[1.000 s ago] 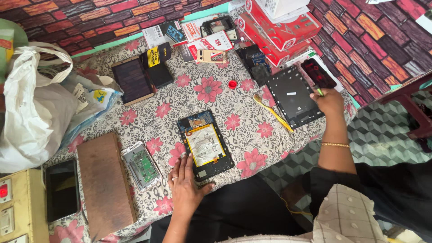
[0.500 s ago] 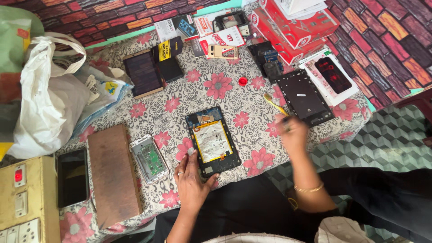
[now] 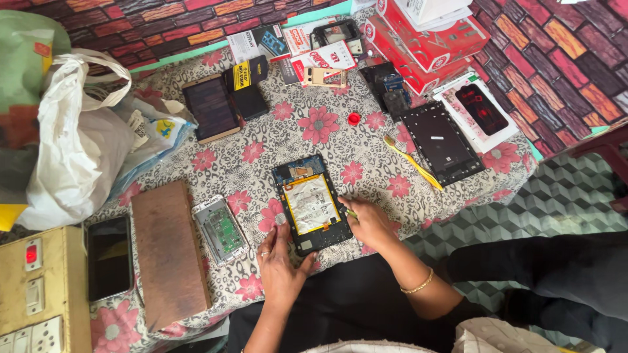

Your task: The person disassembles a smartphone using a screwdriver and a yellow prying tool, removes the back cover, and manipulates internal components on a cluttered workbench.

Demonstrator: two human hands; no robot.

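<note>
1. Opened tablet (image 3: 311, 204) lies back-off on the floral cloth (image 3: 314, 131), at its near edge.
2. Left hand (image 3: 280, 265) braces the lower-left corner, fingers spread. Right hand (image 3: 369, 222) pinches a small tool (image 3: 351, 212) (tip too small to identify) at the right rim.
3. Advice: hold the frame flat, work the rim shallowly.
4. Long axis runs near-to-far, tilted slightly left; board end points away.

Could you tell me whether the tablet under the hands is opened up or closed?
Opened: the tablet lies with its battery and circuit board exposed.
</note>
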